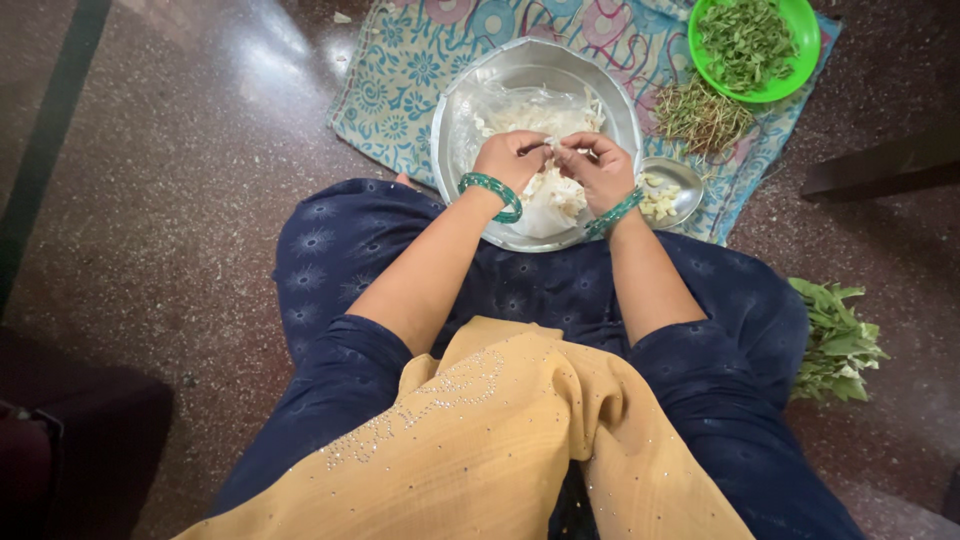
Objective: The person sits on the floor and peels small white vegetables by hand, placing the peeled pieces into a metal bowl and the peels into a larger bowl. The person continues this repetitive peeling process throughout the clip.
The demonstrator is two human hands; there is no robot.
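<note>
Over the steel plate [530, 70], left hand [510, 158] and right hand [598, 170] meet — fingertips pinching one garlic clove [549, 146] between them.

Speckled dark stone floor [190, 170], glossy, catching glare near the top; a black inlaid stripe [45, 130] running diagonally along the left edge. Spread on the floor, a patterned cloth [400, 70] in pale blue with pink and teal motifs. At upper right on the cloth, a bright green plastic bowl [790, 75] holding leafy green sprigs; just below it, a loose heap of stripped stems [700, 118] lying on the cloth. At right, well apart from the cloth, a bunch of fresh green leaves [835, 345] resting on the bare floor. At right edge, a dark wooden furniture piece [880, 165]; at lower left, a dark maroon shape [60, 440], unclear.
</note>
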